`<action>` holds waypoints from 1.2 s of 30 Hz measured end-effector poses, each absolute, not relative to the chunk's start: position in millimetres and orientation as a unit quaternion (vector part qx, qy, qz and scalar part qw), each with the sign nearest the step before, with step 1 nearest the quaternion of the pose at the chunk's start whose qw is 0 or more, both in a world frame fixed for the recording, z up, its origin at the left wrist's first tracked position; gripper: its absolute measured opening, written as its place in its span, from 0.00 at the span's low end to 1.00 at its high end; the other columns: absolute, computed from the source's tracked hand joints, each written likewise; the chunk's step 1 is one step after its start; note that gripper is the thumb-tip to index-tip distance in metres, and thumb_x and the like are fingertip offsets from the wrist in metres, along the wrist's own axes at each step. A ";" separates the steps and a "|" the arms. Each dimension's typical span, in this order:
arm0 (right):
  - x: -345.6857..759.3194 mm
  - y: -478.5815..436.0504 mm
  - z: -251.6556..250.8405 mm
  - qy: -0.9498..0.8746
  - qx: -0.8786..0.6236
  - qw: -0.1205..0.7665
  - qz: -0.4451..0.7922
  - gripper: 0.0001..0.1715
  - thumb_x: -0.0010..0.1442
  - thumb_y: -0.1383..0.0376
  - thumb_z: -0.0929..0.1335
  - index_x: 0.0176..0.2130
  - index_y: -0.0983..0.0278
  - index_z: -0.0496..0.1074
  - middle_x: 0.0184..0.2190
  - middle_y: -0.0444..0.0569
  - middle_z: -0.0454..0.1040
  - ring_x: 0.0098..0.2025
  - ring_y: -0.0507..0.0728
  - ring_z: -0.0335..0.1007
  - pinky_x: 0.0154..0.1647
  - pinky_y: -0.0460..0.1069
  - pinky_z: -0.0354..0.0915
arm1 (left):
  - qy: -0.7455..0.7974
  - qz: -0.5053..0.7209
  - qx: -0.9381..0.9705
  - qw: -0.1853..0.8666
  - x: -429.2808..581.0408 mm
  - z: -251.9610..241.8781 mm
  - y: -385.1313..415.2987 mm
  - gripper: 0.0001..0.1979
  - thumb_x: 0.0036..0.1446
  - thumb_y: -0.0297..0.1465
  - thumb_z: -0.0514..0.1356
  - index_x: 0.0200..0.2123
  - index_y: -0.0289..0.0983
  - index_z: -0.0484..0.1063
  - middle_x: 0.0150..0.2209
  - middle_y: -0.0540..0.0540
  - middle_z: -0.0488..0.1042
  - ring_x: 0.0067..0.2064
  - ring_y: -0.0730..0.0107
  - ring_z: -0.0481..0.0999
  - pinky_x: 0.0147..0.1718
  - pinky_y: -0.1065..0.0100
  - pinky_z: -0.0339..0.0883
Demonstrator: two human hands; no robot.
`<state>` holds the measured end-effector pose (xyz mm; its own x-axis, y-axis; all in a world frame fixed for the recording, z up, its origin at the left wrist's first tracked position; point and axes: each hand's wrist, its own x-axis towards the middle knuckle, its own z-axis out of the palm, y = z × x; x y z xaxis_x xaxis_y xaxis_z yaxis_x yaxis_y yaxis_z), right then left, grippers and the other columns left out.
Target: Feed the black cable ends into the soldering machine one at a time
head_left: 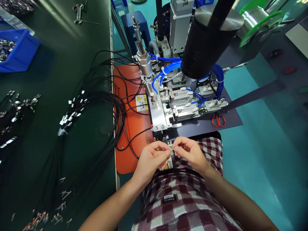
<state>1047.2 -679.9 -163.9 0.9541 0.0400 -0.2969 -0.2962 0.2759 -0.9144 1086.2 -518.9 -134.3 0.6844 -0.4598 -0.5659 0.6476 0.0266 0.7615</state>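
"Workbench [57, 83] is taking up the left side, and the metal machine [158, 118] is standing beside it, directly ahead of the checked clothing [180, 195]. What is looking risky?"

"The machine's near end, first. Both hands are working right against it in this view, so a knuckle straying forward could be getting trapped if any part there is moving. Whether it is running, nobody is able to tell from a still view."

"And the orange plate [134, 157]?"

"Black cables [119, 112] are looping over it from the workbench, lying across one another. A forearm [115, 205] snagging one loop could be dragging the whole tangle along."

"How are the hands standing?"

"They are facing each other low over the lap, nearly touching. The left hand [150, 157] is pinching with thumb and forefinger, and the right hand [191, 155] is pinching the same way opposite."

"Pinching what?"

"Thin coloured wires [171, 149], a greenish strand showing best. They are sitting in the narrow gap between the two hands. Whether they are belonging to one of those cables, the view isn't revealing."

"So what could be spoiling them?"

"Opposite pulls growing too strong could be snapping a strand; a slackening pinch could be letting one spring loose. And since the fingers are hiding most of the length, two strands could be getting crossed unnoticed."
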 end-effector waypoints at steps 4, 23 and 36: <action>1046.6 -678.8 -166.4 0.111 -0.586 0.795 0.112 0.13 0.56 0.57 0.72 0.30 0.64 0.71 0.25 0.42 0.67 0.23 0.49 0.58 0.24 0.45 0.57 | 0.077 -0.391 0.578 0.712 1085.5 -135.4 -518.6 0.10 0.51 0.35 0.66 0.30 0.34 0.71 0.13 0.56 0.63 0.15 0.82 0.57 0.16 0.77 0.51; 1044.9 -678.3 -172.5 0.057 -0.533 0.828 0.165 0.18 0.60 0.53 0.68 0.29 0.64 0.66 0.22 0.40 0.59 0.23 0.48 0.53 0.26 0.46 0.53 | 0.054 -0.445 0.536 0.716 1088.5 -135.6 -512.8 0.11 0.49 0.35 0.68 0.31 0.33 0.74 0.17 0.54 0.65 0.16 0.83 0.58 0.16 0.76 0.52; 1054.9 -687.8 -163.5 0.019 -0.596 0.782 0.179 0.17 0.62 0.54 0.66 0.30 0.64 0.66 0.24 0.40 0.60 0.25 0.49 0.54 0.26 0.46 0.53 | 0.039 -0.392 0.600 0.696 1085.0 -135.9 -514.0 0.10 0.53 0.35 0.65 0.29 0.34 0.72 0.13 0.56 0.63 0.16 0.83 0.58 0.17 0.78 0.52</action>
<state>1054.9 -687.8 -163.5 0.9349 0.2582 -0.2435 -0.3032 0.2241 -0.9262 1085.0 -514.0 -135.9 0.6896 -0.4989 -0.5249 0.5923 -0.0284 0.8052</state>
